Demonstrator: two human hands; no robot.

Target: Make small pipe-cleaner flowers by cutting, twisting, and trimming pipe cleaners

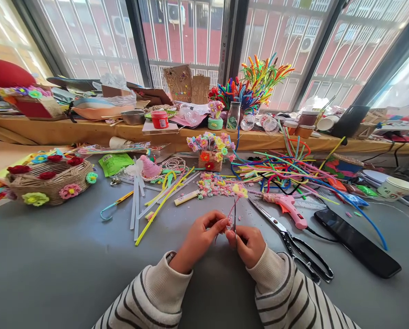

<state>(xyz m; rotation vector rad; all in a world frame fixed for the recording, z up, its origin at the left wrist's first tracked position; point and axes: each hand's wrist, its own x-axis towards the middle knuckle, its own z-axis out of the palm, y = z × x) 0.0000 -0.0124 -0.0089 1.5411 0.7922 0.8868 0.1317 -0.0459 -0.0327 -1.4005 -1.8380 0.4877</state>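
My left hand (204, 233) is closed, thumb and fingertips pinching the thin pink stem of a small pipe-cleaner flower (240, 190) with a yellow head. Close beside it, my right hand (248, 244) is wrapped round a slim dark metal tool (235, 217); whether it is tweezers or small scissors I cannot tell. The tool points up, next to the stem. Beyond the hands lies a heap of pastel fuzzy clippings (214, 185). Large black-handled scissors (289, 240) rest partly open to the right of my right hand.
A pink glue gun (288, 208) and a black phone (357, 242) lie at right. Colourful pipe cleaners (279, 169) spread behind them. Left are glue sticks (135, 208), a yellow pipe cleaner (163, 208) and a twine basket (50, 183). A flower pot (210, 161) stands before the cluttered ledge.
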